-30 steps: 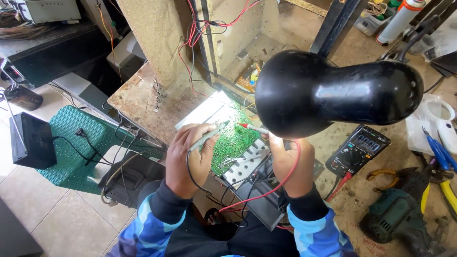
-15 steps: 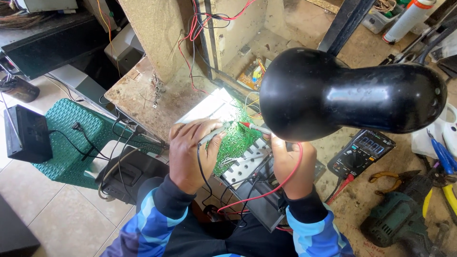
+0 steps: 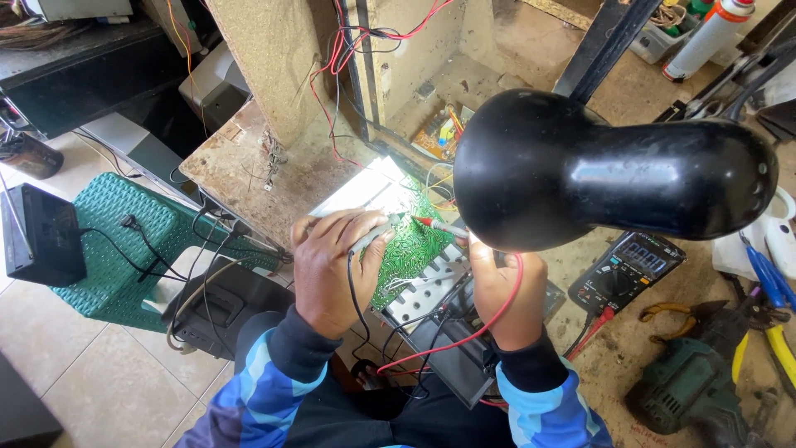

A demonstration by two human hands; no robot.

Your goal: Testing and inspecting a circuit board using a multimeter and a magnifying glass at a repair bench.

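Green circuit board [image 3: 408,249] lies tilted between both hands, under the black lamp [image 3: 605,170]. Left hand [image 3: 332,270] pinches a black probe [image 3: 371,238]. Right hand [image 3: 507,290] pinches a red probe [image 3: 439,226], tip on the board.

Both hands bare; long sleeves [image 3: 265,373] in blue, light blue and white patches, ending in dark snug cuffs [image 3: 294,340] at each wrist

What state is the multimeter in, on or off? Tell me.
On: the multimeter by the right hand shows lit digits on its screen.
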